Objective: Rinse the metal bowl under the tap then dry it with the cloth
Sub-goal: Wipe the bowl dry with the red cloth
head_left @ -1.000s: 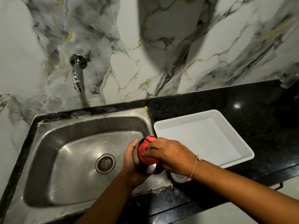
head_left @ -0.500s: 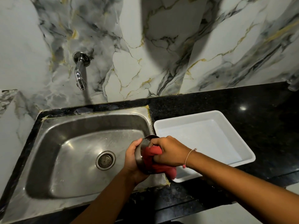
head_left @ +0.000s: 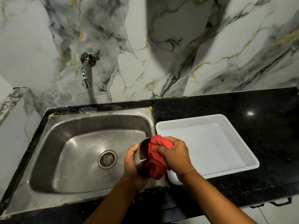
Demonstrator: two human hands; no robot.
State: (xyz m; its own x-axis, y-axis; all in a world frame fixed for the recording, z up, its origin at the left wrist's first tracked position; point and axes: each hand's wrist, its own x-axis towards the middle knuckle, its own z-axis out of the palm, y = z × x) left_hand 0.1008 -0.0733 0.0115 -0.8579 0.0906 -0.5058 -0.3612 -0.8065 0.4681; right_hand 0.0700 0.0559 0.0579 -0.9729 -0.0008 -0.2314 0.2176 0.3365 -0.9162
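Note:
My left hand (head_left: 131,162) grips the small metal bowl (head_left: 142,155) from the left, holding it tilted on its side over the sink's right edge. A red cloth (head_left: 156,159) is stuffed into the bowl's mouth and hangs out below it. My right hand (head_left: 174,155) is closed on the bunched cloth and presses it against the bowl. The chrome tap (head_left: 85,72) sticks out of the marble wall at the back left, and no water runs from it.
The steel sink (head_left: 64,159) with its round drain (head_left: 107,159) lies to the left. A white plastic tray (head_left: 208,143) sits on the black granite counter (head_left: 258,110) just right of my hands. The marble wall rises behind.
My right hand has turned with the cloth, pulling more of it out of the bowl so it bunches above and hangs below. The bowl stays in my left hand in about the same place.

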